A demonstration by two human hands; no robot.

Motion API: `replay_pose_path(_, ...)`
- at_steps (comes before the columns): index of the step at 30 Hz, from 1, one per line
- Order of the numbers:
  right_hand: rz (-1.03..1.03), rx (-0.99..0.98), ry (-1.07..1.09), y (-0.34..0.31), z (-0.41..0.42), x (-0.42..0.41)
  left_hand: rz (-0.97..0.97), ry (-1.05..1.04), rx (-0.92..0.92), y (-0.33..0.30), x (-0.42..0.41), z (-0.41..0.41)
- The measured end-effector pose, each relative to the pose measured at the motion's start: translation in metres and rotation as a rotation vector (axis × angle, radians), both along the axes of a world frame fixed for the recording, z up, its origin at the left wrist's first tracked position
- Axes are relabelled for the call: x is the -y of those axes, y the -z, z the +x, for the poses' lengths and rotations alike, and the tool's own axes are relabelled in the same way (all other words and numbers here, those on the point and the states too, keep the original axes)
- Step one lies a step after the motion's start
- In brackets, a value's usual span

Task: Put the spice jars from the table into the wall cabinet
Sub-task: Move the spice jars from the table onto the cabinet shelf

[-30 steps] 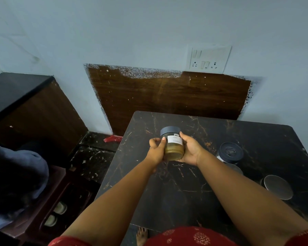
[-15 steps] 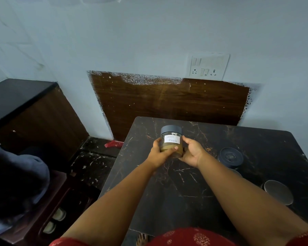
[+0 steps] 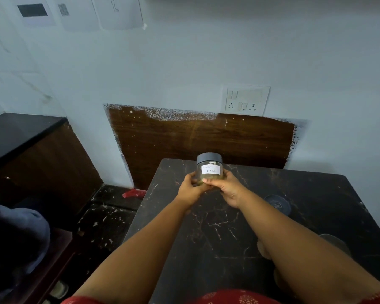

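spice jar point(image 3: 209, 170) upright, dark lid up (label toward camera), gripped between both hands, left hand point(image 3: 190, 189), right hand point(image 3: 227, 186)

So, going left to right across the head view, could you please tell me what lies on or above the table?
Left hand → held spice jar → right hand → dark-lidded jar → grey-lidded jar.
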State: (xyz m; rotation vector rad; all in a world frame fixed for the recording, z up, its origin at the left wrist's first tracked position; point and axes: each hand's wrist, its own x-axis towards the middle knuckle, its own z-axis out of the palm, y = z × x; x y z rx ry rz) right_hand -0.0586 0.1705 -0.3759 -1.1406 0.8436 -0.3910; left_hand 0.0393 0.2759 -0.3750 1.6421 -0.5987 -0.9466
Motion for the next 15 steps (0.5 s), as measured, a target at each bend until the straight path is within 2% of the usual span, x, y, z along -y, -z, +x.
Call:
replay_pose_path(3, -0.151, -0.042, 0.082, -0.019, 0.001, 0.008, -0.067, -0.017, 0.010, -0.022, 0.011, -0.003)
replay_pose_path(8, -0.581, -0.120, 0.282, -0.091, 0.013, 0.033, -0.268, -0.057, 0.058, -0.091, 0.049, 0.000)
replay_pose_path(15, -0.864, 0.074, 0.437, -0.229, 0.033, 0.074, -0.512, -0.067, 0.292, -0.228, 0.105, 0.013)
